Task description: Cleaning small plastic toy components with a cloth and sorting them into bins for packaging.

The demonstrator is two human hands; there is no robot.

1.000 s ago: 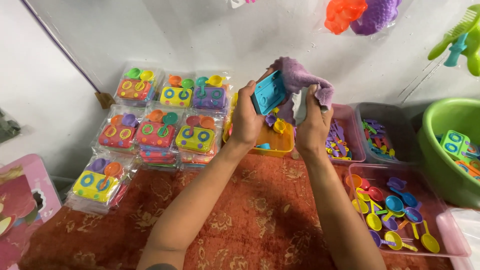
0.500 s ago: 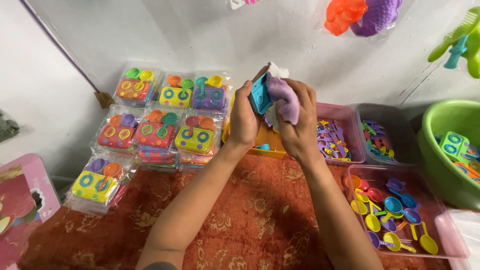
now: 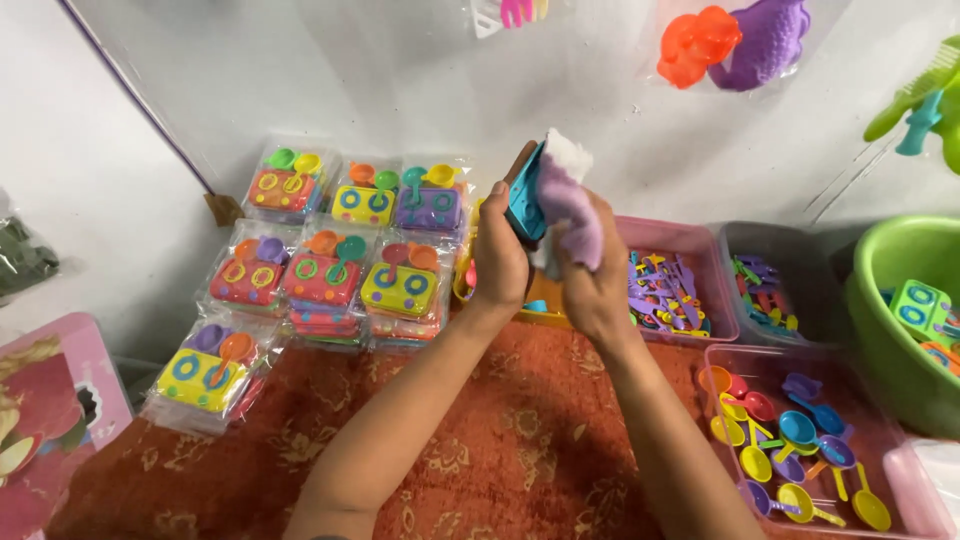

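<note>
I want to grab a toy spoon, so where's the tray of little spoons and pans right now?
In the head view the pink tray of spoons and pans sits at the lower right on the red mat, just below the green tub.

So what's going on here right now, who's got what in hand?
A person holds a small blue toy stove up in the left hand and presses a purple cloth against it with the right hand, above a red patterned mat. Bagged toy stove sets are stacked to the left. To the right, a clear tray holds colourful toy pans, and a pink tray holds small purple pieces.
</note>
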